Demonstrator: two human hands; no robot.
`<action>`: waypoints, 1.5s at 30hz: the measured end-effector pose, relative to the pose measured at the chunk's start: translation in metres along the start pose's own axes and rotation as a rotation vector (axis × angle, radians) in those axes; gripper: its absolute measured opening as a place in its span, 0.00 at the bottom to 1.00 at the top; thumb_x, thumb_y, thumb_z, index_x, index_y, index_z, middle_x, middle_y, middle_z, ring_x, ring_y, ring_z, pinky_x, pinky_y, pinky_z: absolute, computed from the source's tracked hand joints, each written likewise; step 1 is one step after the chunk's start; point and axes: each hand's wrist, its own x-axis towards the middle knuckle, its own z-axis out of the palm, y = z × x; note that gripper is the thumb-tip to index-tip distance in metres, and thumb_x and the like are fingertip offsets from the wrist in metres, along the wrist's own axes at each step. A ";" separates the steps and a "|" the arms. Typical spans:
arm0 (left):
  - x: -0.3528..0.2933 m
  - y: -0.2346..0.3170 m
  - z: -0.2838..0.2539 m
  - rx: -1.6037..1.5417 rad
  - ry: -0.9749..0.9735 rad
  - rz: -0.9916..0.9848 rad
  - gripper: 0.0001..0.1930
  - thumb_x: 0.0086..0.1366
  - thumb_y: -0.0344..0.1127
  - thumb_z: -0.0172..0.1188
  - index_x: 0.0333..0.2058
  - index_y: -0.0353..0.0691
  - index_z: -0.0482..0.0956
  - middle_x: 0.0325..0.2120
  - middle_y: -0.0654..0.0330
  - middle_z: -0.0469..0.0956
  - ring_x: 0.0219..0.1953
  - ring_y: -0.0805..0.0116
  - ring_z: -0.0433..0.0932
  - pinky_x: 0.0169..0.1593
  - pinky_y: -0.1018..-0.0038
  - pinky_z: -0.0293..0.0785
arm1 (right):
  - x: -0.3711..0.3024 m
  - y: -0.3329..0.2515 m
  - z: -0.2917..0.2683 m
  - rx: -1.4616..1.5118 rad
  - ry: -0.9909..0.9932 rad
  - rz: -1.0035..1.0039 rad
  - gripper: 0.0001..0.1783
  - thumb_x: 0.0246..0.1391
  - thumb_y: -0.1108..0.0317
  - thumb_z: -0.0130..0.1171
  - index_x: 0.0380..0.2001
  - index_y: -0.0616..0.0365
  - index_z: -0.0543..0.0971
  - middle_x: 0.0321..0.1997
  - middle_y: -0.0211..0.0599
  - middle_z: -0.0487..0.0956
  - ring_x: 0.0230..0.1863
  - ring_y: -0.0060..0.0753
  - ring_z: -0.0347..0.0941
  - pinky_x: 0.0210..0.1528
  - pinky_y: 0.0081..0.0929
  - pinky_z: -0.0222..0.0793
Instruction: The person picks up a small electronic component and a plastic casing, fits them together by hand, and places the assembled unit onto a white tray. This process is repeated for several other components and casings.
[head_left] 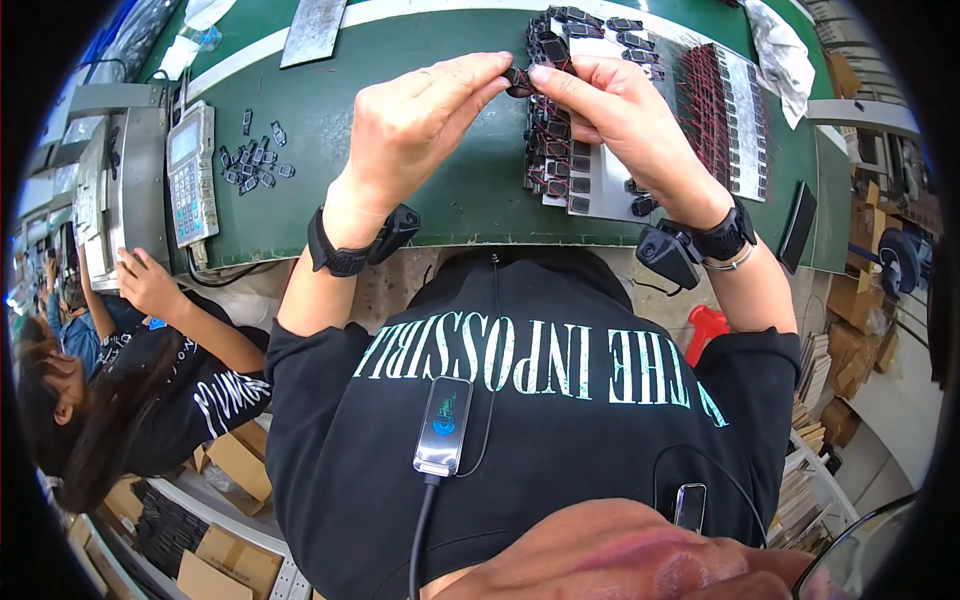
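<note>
Above the green bench, my left hand (415,120) and my right hand (625,110) meet fingertip to fingertip. Pinched between them is a small black part (518,84) with thin red wire, like a tiny speaker; fingers hide most of it. Beneath and beside my right hand, a dense row of similar black parts (548,150) lies along a pale metal plate (610,185). Farther right, another plate (742,130) carries parts in a row with many red wires (703,115) fanning out. Several loose black parts (640,45) lie beyond my right hand.
A scattered pile of small black pieces (255,165) lies on the green bench (450,205) at left, beside a keypad device with a screen (192,170). A metal plate (313,32) lies at the back. A white cloth (780,60) is at right. Another person's hand (150,283) is at far left.
</note>
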 end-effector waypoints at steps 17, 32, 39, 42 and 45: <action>-0.004 0.009 0.004 -0.019 -0.008 -0.118 0.13 0.56 0.26 0.68 0.42 0.39 0.84 0.39 0.57 0.84 0.38 0.65 0.84 0.41 0.76 0.80 | 0.002 0.002 -0.001 -0.047 -0.001 -0.012 0.12 0.63 0.58 0.57 0.29 0.53 0.78 0.19 0.12 0.63 0.19 0.05 0.52 0.20 0.12 0.47; -0.005 0.013 0.002 0.026 -0.043 -0.128 0.14 0.57 0.26 0.67 0.43 0.40 0.84 0.40 0.57 0.84 0.39 0.67 0.84 0.43 0.77 0.80 | -0.001 0.002 0.000 -0.217 0.035 -0.157 0.13 0.63 0.58 0.57 0.28 0.54 0.78 0.18 0.13 0.63 0.19 0.05 0.52 0.20 0.13 0.47; 0.002 0.003 -0.014 -0.579 -0.269 -0.613 0.09 0.58 0.30 0.67 0.38 0.38 0.82 0.31 0.62 0.83 0.30 0.75 0.81 0.35 0.79 0.78 | -0.003 0.011 0.002 -0.395 0.008 -0.291 0.12 0.63 0.62 0.58 0.36 0.62 0.80 0.22 0.18 0.69 0.26 0.09 0.62 0.28 0.15 0.59; 0.004 -0.003 -0.017 -0.816 -0.364 -0.778 0.08 0.58 0.30 0.67 0.37 0.36 0.81 0.29 0.63 0.81 0.30 0.77 0.79 0.34 0.80 0.78 | -0.004 0.007 0.002 -0.424 -0.043 -0.238 0.13 0.63 0.63 0.57 0.40 0.63 0.80 0.24 0.20 0.71 0.30 0.11 0.64 0.33 0.16 0.62; 0.005 -0.007 -0.019 -0.963 -0.418 -0.863 0.08 0.59 0.30 0.67 0.36 0.35 0.80 0.29 0.65 0.80 0.30 0.79 0.77 0.34 0.80 0.77 | -0.004 0.008 0.002 -0.460 -0.068 -0.263 0.13 0.63 0.63 0.56 0.40 0.63 0.80 0.25 0.20 0.71 0.29 0.11 0.63 0.32 0.16 0.62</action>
